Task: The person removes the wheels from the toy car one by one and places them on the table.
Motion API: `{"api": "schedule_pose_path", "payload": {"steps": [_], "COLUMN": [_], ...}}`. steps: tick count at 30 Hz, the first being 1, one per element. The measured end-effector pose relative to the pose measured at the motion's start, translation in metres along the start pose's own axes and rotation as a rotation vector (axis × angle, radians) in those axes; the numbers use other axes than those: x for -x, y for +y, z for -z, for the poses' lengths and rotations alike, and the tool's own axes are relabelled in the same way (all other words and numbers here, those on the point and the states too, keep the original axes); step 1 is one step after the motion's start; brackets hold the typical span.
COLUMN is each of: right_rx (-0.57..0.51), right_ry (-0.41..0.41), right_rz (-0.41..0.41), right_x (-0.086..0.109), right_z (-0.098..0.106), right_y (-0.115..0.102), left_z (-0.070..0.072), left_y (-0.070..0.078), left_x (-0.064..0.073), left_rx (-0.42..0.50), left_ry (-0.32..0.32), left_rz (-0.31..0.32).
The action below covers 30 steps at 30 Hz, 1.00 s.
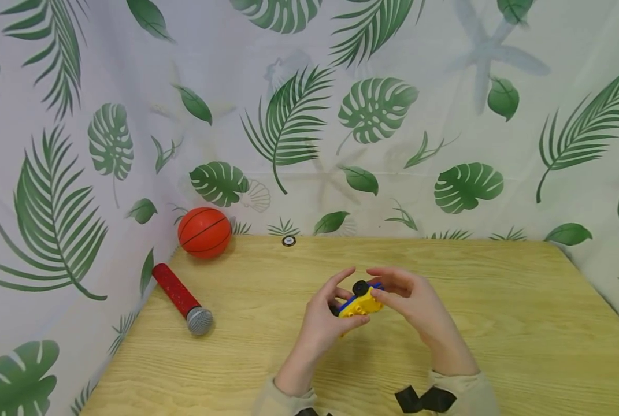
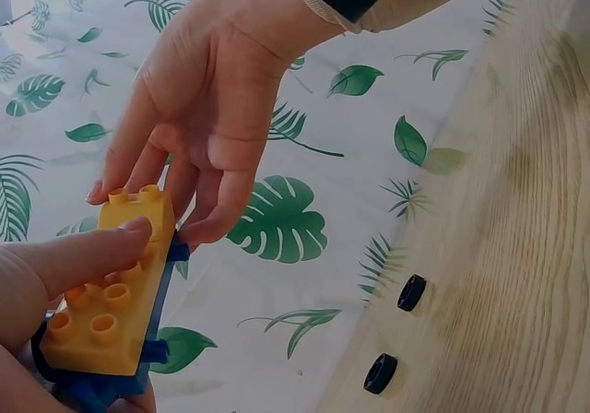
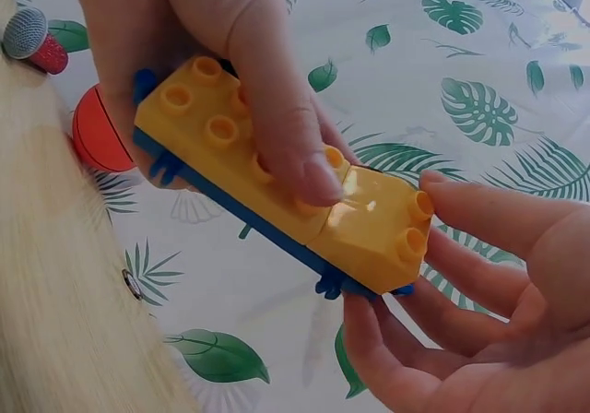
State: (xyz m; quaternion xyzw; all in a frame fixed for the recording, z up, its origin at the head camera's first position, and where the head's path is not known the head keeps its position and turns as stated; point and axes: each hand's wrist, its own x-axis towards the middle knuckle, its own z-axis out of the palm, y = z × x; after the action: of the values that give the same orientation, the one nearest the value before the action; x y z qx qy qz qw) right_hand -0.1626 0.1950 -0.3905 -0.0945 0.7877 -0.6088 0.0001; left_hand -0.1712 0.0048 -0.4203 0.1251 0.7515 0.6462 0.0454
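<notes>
A building-block toy car (image 1: 360, 307), with a studded yellow body on a blue base, is held above the table in both hands. My left hand (image 1: 319, 326) grips it, the thumb (image 3: 290, 136) lying across the yellow top. At the car's other end, my right hand (image 1: 426, 309) holds it lightly between thumb and fingertips (image 3: 442, 192). A black wheel (image 1: 360, 288) shows on the far side. Along one side the blue axle stubs (image 2: 159, 350) are bare. Two loose black wheels (image 2: 412, 292) lie on the table in the left wrist view.
On the wooden table (image 1: 247, 346), a red microphone (image 1: 176, 292) with a silver head lies at left. An orange-red toy basketball (image 1: 205, 232) sits in the back left corner. A small round chip (image 1: 288, 241) lies near the back edge. Leaf-patterned cloth (image 1: 309, 133) hangs behind.
</notes>
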Motion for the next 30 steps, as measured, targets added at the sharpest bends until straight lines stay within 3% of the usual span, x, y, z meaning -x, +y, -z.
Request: {"api": "schedule_pose_path", "payload": {"steps": [8, 15, 24, 30], "right_rx": [0.011, 0.049, 0.076, 0.06], "right_ry": [0.012, 0.029, 0.019, -0.012], "right_rz": [0.015, 0.004, 0.011, 0.029], "right_x": [0.001, 0.004, 0.007, 0.005], "right_z": [-0.001, 0.001, 0.01, 0.009], "right_y": [-0.003, -0.008, -0.012, -0.01], "left_z": [0.004, 0.006, 0.009, 0.011], "left_y": [-0.001, 0.001, 0.004, 0.005], "left_x": [0.0, 0.0, -0.001, -0.002], "left_rx": [0.054, 0.044, 0.197, 0.247], "left_ry": [0.043, 0.057, 0.037, 0.081], "left_rz": [-0.005, 0.013, 0.032, 0.053]}}
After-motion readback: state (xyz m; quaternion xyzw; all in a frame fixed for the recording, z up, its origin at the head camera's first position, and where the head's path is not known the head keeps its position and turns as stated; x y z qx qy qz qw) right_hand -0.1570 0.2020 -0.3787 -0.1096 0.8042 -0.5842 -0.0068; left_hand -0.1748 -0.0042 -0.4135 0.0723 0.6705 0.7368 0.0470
